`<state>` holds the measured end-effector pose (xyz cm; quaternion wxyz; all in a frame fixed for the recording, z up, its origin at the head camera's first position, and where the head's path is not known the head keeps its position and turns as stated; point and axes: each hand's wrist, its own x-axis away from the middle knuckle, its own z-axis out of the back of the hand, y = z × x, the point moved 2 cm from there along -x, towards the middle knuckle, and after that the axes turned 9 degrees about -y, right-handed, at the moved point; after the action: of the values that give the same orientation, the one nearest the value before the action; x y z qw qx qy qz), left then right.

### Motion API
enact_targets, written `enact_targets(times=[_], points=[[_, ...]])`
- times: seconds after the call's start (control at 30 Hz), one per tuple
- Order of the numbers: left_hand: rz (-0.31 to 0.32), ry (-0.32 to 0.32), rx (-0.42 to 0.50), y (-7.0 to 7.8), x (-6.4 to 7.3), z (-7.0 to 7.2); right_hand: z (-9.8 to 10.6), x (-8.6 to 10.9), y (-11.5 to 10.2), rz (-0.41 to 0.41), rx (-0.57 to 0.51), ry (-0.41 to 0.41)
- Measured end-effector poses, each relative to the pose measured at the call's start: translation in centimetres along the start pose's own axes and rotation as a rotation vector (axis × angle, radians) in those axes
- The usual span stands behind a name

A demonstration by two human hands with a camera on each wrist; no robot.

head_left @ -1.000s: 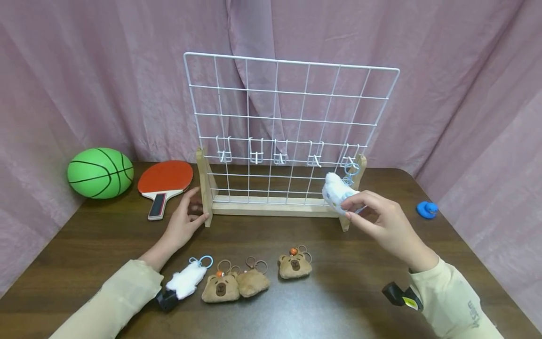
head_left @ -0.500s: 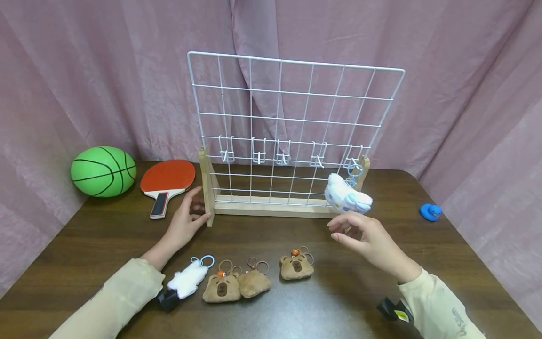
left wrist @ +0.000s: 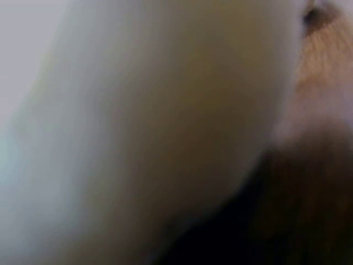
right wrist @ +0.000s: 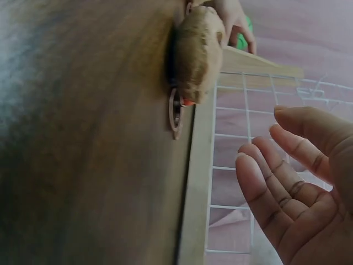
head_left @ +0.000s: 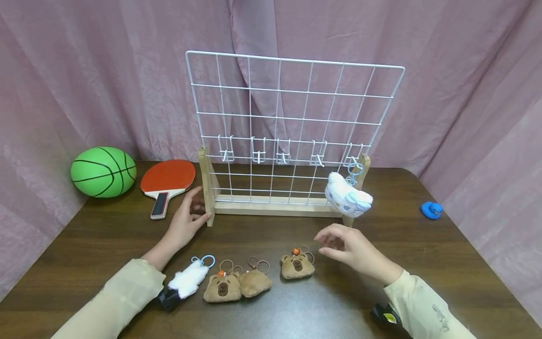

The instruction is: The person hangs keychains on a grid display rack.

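Observation:
A white plush keychain [head_left: 347, 195] with a light blue ring hangs from the rightmost hook of a white wire grid rack [head_left: 277, 202] with a wooden base. Below and left of it, my right hand [head_left: 353, 247] hovers with relaxed fingers, near a brown bear-like plush keychain [head_left: 298, 267]. The right wrist view shows that palm [right wrist: 303, 215] holding nothing. My left hand [head_left: 183, 225] grips the rack's left wooden leg [head_left: 206, 188], thumb on its front edge. Blurred sleeve fabric [left wrist: 165, 110] fills most of the left wrist view.
Two more brown plush keychains [head_left: 222, 287] and another white plush keychain [head_left: 188, 278] lie at the front, the white one beside the left sleeve. A green ball [head_left: 103, 172] and a red table tennis paddle [head_left: 167, 179] are at left. At right sits a blue rubber duck [head_left: 431, 210].
My right hand has let go of the white plush keychain, which now hangs from the hook, and has moved down and left toward the brown one. The left hand stays on the leg.

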<state>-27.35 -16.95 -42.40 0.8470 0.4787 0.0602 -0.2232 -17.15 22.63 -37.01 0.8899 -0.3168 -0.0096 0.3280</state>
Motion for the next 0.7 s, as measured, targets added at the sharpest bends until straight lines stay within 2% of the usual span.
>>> enact_targets(times=[0.5, 0.7], points=[[0.017, -0.008, 0.01, -0.1, 0.0, 0.0, -1.9, -0.7, 0.5, -0.055, 0.006, -0.133], [0.021, -0.015, 0.01, -0.1, 0.0, 0.0, -2.3, -1.1, 0.8, -0.077, 0.046, -0.17]])
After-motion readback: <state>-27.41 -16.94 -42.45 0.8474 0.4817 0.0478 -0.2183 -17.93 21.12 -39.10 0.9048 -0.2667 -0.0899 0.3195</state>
